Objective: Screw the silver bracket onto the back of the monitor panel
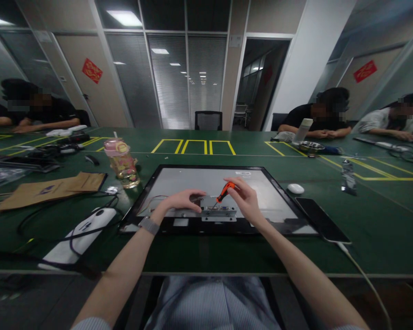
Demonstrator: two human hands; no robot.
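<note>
Striped cloth [209, 302] is being seen closest, below the near edge of a green table [199, 259]. On the table a grey panel [175, 181] is being framed by a black border, and a metal bracket [223, 213] is being borne on its near side. By the right hand [247, 200] a screwdriver [224, 191] is being held: its orange and black handle is being pinched between thumb and fingers, and its shaft is being slanted down to the bracket. By the left hand [183, 200] the bracket's left end is being flanked, thumb and forefinger being held apart; whether it is being gripped cannot be told. On the left wrist a watch [149, 225] is being worn. Right of the panel, a phone [321, 220] is being met by a white cable [366, 277]. Left of it, a power strip [84, 231] is being crossed by black cable [72, 238]. Farther off, seats are being occupied by other people [298, 121].
</note>
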